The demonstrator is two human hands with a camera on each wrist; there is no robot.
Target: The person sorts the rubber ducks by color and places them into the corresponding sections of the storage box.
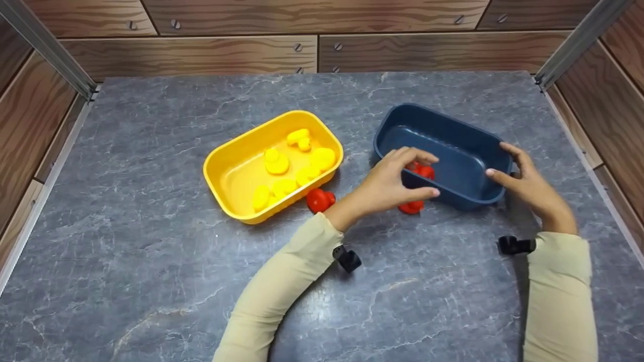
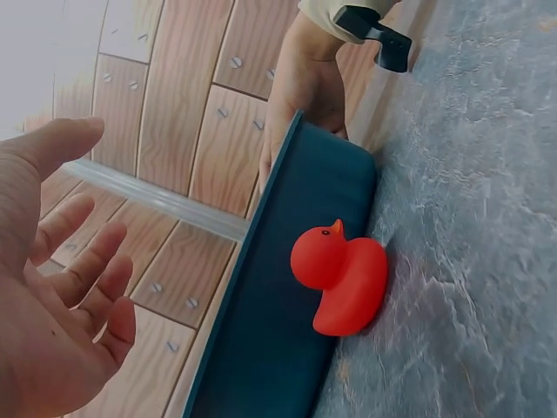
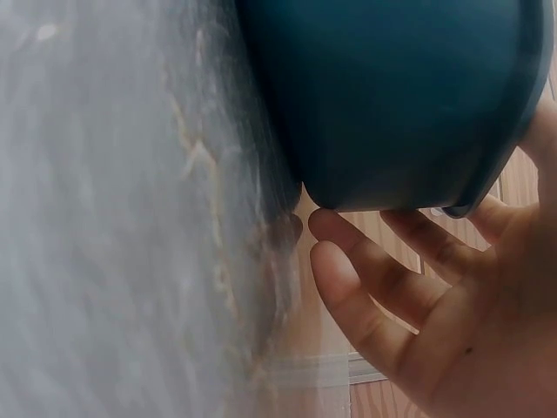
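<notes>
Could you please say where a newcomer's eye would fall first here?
Probably on the bright yellow rectangular plastic bin, left of centre in the head view, holding yellow toy ducks. To its right, the right hand holds the right end of a dark blue rectangular bin; the left hand hovers by its left part. A red toy duck sits beside the first bin.

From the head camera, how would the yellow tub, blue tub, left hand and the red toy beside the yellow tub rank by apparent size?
1. Yellow tub and blue tub: largest, too alike to rank
2. Left hand
3. Red toy beside the yellow tub: smallest
</notes>
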